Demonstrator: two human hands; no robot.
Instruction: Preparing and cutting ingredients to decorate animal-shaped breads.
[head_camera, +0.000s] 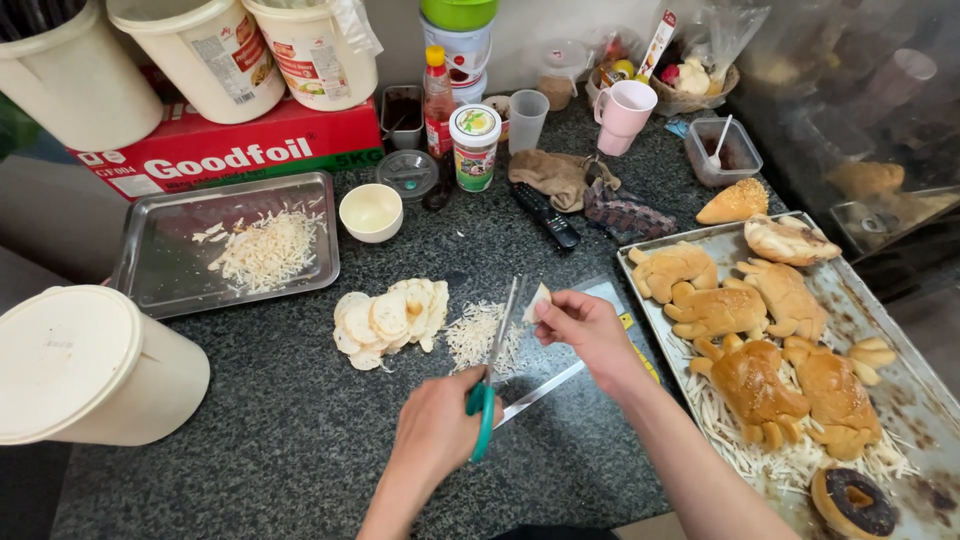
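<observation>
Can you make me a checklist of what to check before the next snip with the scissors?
1. Left hand grips the teal handle of the scissors: ok.
2. Blades open: ok.
3. Right hand pinches the white slice beside the blades: ok.
4. Right fingers clear of the blades: cannot tell, they are very close.
5. Pile of cut shreds lies below the blades on the counter: ok.
6. Stack of uncut round slices waits left of the pile: ok.
</observation>
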